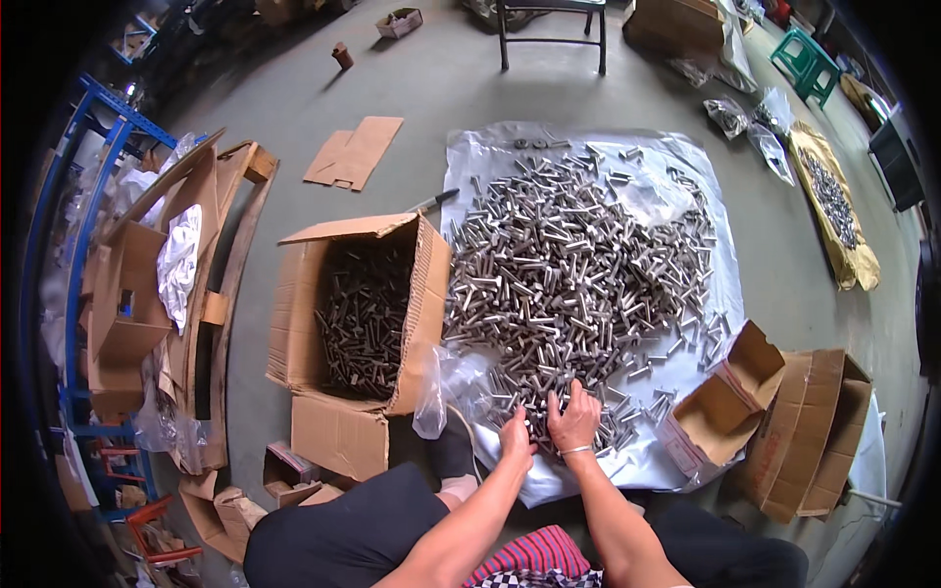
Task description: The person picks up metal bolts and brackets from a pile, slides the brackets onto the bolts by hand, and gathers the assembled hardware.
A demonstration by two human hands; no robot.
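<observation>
Concrete floor; both hands (549, 426) dig into bolts (578, 274).

From where I'm watching it's a workshop with a bare grey concrete floor (412, 88), evenly lit. Blue metal shelving (74, 196) runs along the left, crammed with cardboard. A dark metal chair frame (551, 34) stands at the top, and a green plastic stool (806, 61) sits top right.

hands (547, 426): fingertips buried in bolt pile (578, 274) | grasp unclear | chair (551, 29) cut off by top edge
</observation>
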